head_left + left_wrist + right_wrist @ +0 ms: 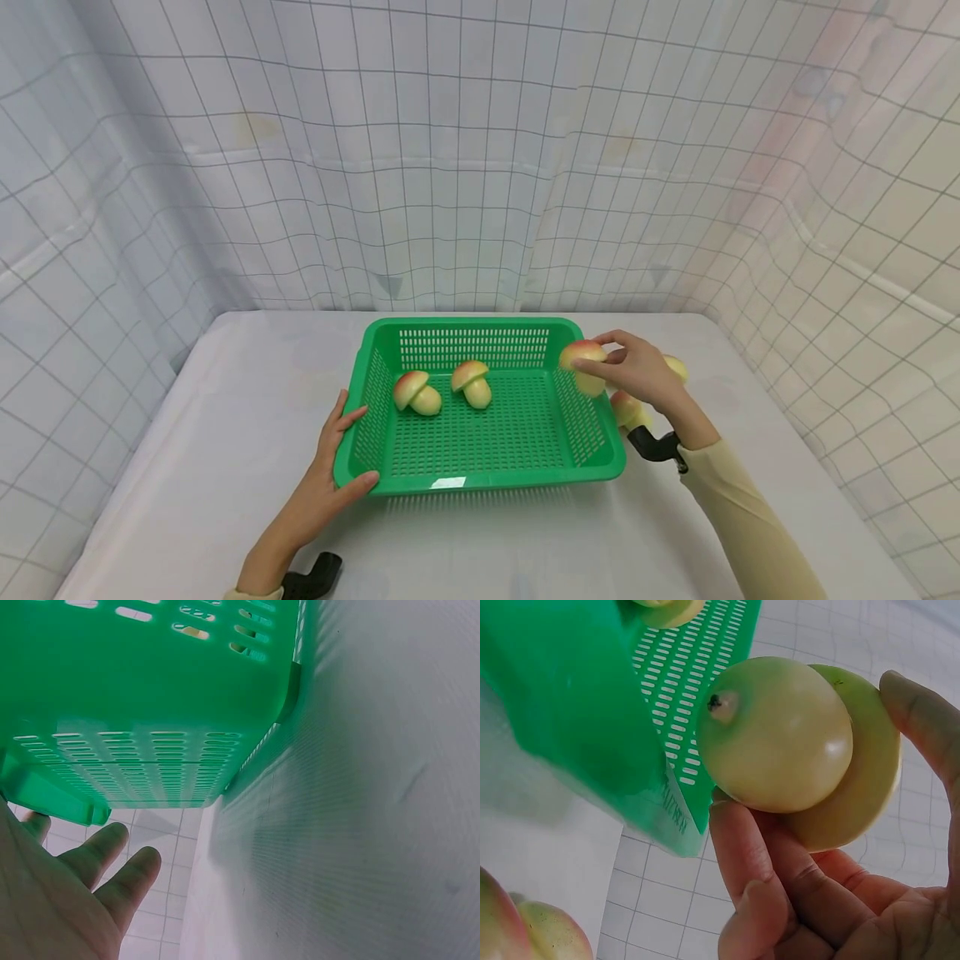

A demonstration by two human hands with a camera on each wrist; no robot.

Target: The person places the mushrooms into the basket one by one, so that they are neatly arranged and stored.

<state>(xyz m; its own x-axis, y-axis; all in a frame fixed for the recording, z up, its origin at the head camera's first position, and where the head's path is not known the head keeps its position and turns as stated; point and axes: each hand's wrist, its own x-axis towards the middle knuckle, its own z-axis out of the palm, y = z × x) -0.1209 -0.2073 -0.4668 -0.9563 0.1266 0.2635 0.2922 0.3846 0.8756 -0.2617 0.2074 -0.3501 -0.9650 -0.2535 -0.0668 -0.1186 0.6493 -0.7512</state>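
Observation:
A green plastic basket [495, 478] with slotted walls stands on the white table. Two toy mushrooms with red-yellow caps lie inside it: one mushroom [417, 393] at the left, another mushroom [472, 384] nearer the middle. My right hand [637, 368] pinches a third mushroom [776, 739] by its cap, over the basket's right rim, stem hanging down. My left hand [327, 467] rests at the basket's left rim, thumb on the front corner and fingers spread along the side. In the left wrist view, its fingers [127, 889] look extended beside the basket's underside.
Outside the basket on the right, a mushroom [628, 408] lies close to the wall, and part of another mushroom [677, 367] shows behind my right hand. White grid-patterned curtains [480, 167] enclose the table at the back and both sides.

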